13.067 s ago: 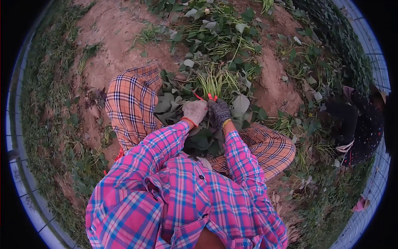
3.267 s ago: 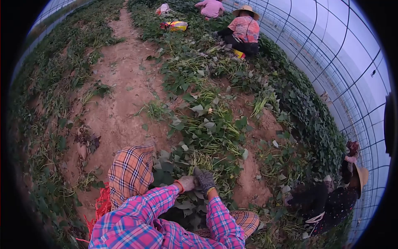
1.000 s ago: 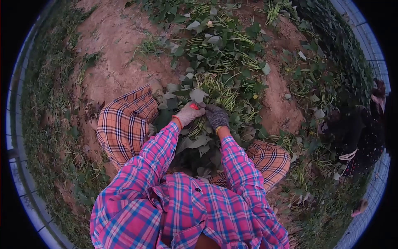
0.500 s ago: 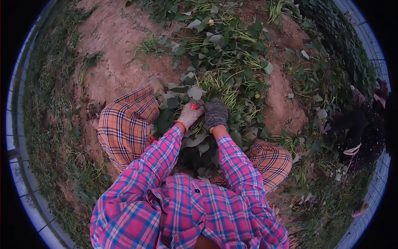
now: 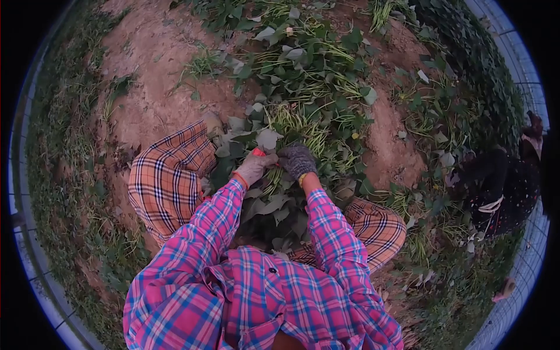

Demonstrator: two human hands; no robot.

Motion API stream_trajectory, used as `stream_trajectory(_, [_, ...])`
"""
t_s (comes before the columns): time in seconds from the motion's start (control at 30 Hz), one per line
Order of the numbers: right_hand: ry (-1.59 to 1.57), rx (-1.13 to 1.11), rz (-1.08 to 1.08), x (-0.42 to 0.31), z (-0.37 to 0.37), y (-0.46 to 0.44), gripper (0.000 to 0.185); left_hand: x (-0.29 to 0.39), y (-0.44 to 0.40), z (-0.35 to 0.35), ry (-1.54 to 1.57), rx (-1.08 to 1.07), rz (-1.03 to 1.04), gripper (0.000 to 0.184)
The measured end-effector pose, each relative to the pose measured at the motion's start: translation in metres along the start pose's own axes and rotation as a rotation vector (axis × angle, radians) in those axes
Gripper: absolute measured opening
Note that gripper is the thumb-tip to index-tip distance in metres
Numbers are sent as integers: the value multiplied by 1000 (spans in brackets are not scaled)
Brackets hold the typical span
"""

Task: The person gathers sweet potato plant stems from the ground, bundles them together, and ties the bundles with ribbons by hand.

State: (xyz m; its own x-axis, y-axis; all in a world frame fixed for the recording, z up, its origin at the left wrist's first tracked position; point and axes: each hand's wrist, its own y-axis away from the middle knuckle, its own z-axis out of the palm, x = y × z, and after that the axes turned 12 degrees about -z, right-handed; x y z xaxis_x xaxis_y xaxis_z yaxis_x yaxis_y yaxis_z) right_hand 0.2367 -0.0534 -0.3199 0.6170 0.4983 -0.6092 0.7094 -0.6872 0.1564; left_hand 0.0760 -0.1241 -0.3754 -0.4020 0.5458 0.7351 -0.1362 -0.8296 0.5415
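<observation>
Stems [image 5: 294, 121] lie near the centre, spreading towards twelve o'clock. At their near edge, the left hand [image 5: 254, 168], pale-gloved, has its fingers closed on a red strip [image 5: 258, 152]. Just beside it, towards three, the right hand [image 5: 298, 160], dark-gloved, curls its fingers; whether they grip anything cannot be told. Leaves [image 5: 273, 205] spread towards six.

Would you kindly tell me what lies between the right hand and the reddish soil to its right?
In the head view, leafy green stems lie between the right hand and the reddish soil.
</observation>
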Motion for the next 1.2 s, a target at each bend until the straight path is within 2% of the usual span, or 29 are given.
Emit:
stream_trajectory(0.03, [42,-45,35,-3,-2,-1,29,0,-1,-2,77,-52,-86,19])
stream_trajectory(0.13, [108,-76,73,-7,0,-4,28,12,7,0,44,-146,-29,15])
stream_trajectory(0.27, [106,-35,104,-2,13,-4,27,-2,-10,-9,-161,-68,70,15])
stream_trajectory(0.33, [80,31,59,8,20,-3,28,-6,-17,-13,89,-220,-37,15])
stream_trajectory(0.47, [77,86,46,11,23,-1,30,18,2,15,229,-87,-28,14])
stream_trajectory(0.53, [73,40,53,22,34,-6,28,32,8,24,-147,91,-60,17])
stream_trajectory(0.57, [79,41,50,20,31,-7,28,42,10,26,-144,90,-54,17])
stream_trajectory(0.63, [99,-7,129,15,29,-7,26,54,13,30,-399,160,-68,22])
stream_trajectory(0.77, [127,23,145,13,38,-7,27,32,2,27,-408,271,36,22])
stream_trajectory(0.83, [129,53,151,11,38,-5,31,51,18,44,-625,435,63,24])
stream_trajectory(0.87, [127,54,151,8,35,-5,31,48,18,46,-627,436,62,24])
stream_trajectory(0.93, [77,16,205,4,28,-6,35,42,17,46,-835,589,156,23])
stream_trajectory(0.97, [76,18,204,5,29,-7,35,42,17,45,-837,590,156,23])
stream_trajectory(1.03, [66,1,231,6,32,-7,36,41,18,45,-1019,511,313,21])
stream_trajectory(1.07, [66,2,230,7,31,-5,36,39,17,45,-1020,512,314,21])
stream_trajectory(1.13, [77,-11,146,10,27,-2,35,34,13,48,-1319,564,329,15])
stream_trajectory(1.2, [18,25,134,12,23,-1,34,29,10,49,-1391,589,390,15])
